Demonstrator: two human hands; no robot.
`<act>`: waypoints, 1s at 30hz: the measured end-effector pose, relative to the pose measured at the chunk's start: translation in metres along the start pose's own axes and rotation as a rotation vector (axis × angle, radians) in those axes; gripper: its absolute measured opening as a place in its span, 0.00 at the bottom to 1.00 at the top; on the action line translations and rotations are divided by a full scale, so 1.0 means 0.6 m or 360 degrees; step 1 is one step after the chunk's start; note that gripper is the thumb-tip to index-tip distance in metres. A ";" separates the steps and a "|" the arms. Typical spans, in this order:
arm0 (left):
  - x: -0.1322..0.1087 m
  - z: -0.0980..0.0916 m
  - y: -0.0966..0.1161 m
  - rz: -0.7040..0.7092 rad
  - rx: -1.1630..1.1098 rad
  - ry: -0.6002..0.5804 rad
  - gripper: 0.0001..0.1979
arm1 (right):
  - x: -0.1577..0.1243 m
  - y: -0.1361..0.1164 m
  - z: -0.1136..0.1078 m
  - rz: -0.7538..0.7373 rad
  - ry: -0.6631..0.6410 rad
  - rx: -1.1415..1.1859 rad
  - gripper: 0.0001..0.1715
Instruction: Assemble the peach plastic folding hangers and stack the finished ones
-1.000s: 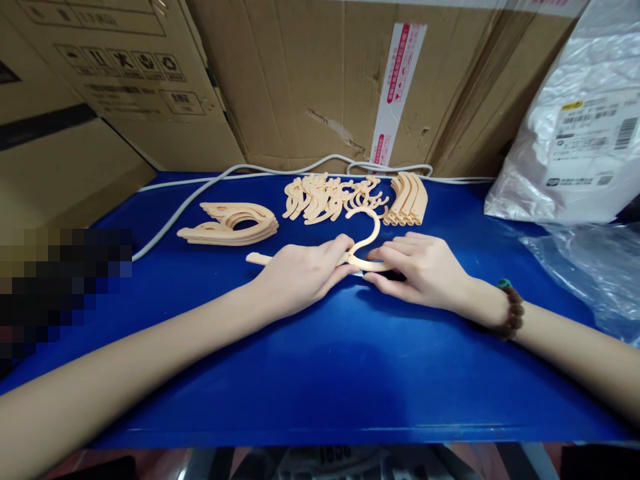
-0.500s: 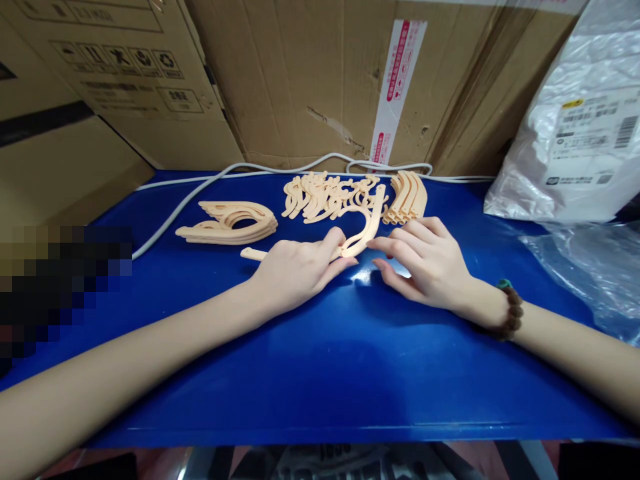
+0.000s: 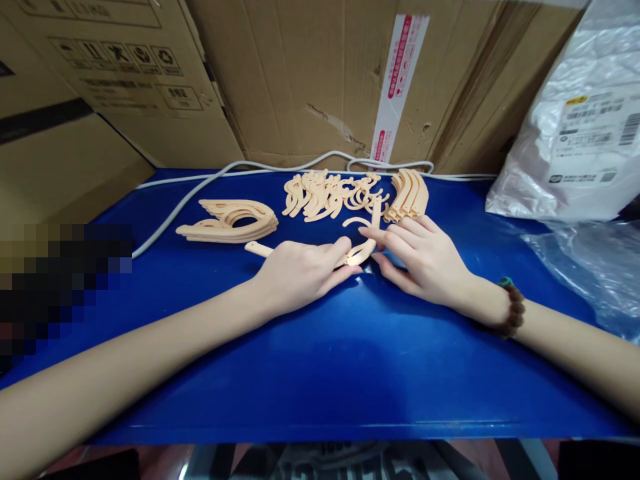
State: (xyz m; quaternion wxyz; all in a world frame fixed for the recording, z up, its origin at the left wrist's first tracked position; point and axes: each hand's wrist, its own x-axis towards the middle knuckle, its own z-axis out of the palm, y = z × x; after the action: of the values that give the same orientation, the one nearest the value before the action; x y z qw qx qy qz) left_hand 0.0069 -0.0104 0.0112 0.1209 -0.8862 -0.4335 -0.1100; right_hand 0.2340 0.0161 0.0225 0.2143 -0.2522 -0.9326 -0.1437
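Note:
Low over the blue table, a beige plastic folding clothes hanger [image 3: 364, 253] is between my two hands. My left hand [image 3: 305, 270] is closed round its middle, thumb and index finger pinching near the joint. One hanger arm [image 3: 258, 249] pokes out to the left behind that hand; the other curves up to the right. My right hand [image 3: 425, 257] has its index finger across the upright arm and its thumb on the near side, gripping it. A thin curved hook shows behind the joint. My fingers hide part of the hanger's centre.
Stacked folded hangers [image 3: 227, 223] lie at the left. Behind my hands are a heap of loose hooks [image 3: 320, 193] and a row of curved hanger arms [image 3: 407, 193]. A white cable [image 3: 175, 223], cardboard boxes [image 3: 300, 80] and a plastic mailing bag [image 3: 565, 147] stand around the back.
My right fingers have moved left onto the hanger's upright arm, where before they were just beside it. The joint and this arm have shifted slightly toward me.

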 end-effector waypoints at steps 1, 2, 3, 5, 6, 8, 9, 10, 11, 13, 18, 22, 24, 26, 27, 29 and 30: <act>0.000 0.000 0.000 0.0013 0.0001 0.0006 0.20 | 0.000 0.000 0.000 0.0002 -0.0008 -0.0010 0.24; 0.000 0.000 0.000 0.0025 0.0002 0.0017 0.19 | -0.001 0.001 0.000 0.0003 -0.0014 -0.0016 0.24; -0.001 0.001 0.000 0.0034 0.0000 0.0032 0.19 | -0.001 0.001 0.001 0.0003 -0.0019 -0.0016 0.24; -0.002 0.002 0.000 0.0052 -0.0010 0.0069 0.18 | -0.002 0.002 0.001 0.0001 -0.0013 -0.0011 0.24; -0.003 0.002 -0.001 0.0062 -0.0018 0.0090 0.18 | -0.003 0.002 0.001 -0.0002 -0.0010 -0.0010 0.24; -0.004 0.003 -0.002 0.0079 -0.0035 0.0121 0.18 | -0.003 0.003 0.002 -0.0013 -0.0018 -0.0019 0.23; -0.004 0.003 -0.002 0.0087 -0.0044 0.0132 0.18 | -0.003 0.004 0.002 -0.0018 -0.0029 -0.0025 0.23; -0.005 0.004 -0.003 0.0096 -0.0052 0.0143 0.18 | -0.003 0.004 0.001 -0.0020 -0.0044 -0.0028 0.22; -0.005 0.005 -0.004 0.0101 -0.0061 0.0152 0.18 | -0.003 0.004 0.001 -0.0017 -0.0060 -0.0028 0.21; -0.005 0.006 -0.005 0.0109 -0.0084 0.0162 0.18 | -0.002 0.003 0.000 0.0003 -0.0074 -0.0012 0.20; -0.006 0.008 -0.007 0.0138 -0.0116 0.0185 0.17 | 0.001 0.000 -0.005 0.0048 -0.0046 0.0044 0.18; -0.005 0.008 -0.005 0.0179 -0.0081 0.0260 0.17 | 0.001 -0.002 -0.006 0.0074 -0.0033 0.0023 0.17; -0.005 0.008 -0.003 0.0218 -0.0054 0.0295 0.17 | 0.001 -0.002 -0.005 0.0081 -0.0022 0.0005 0.17; -0.005 0.009 -0.001 0.0263 -0.0032 0.0349 0.16 | -0.001 -0.002 -0.004 0.0082 0.0006 0.0007 0.17; -0.005 0.009 0.000 0.0282 -0.0025 0.0387 0.16 | -0.002 -0.002 -0.004 0.0082 0.0027 0.0014 0.16; -0.005 0.009 0.001 0.0315 -0.0014 0.0457 0.16 | -0.003 -0.003 -0.004 0.0081 0.0062 0.0025 0.16; -0.005 0.010 0.001 0.0332 -0.0008 0.0483 0.15 | -0.003 -0.004 -0.005 0.0085 0.0076 0.0021 0.16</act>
State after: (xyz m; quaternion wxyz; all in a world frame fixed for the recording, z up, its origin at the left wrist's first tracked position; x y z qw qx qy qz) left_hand 0.0061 -0.0113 0.0049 0.1936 -0.8999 -0.3157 -0.2304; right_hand 0.2352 0.0124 0.0237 0.2418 -0.2721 -0.9211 -0.1378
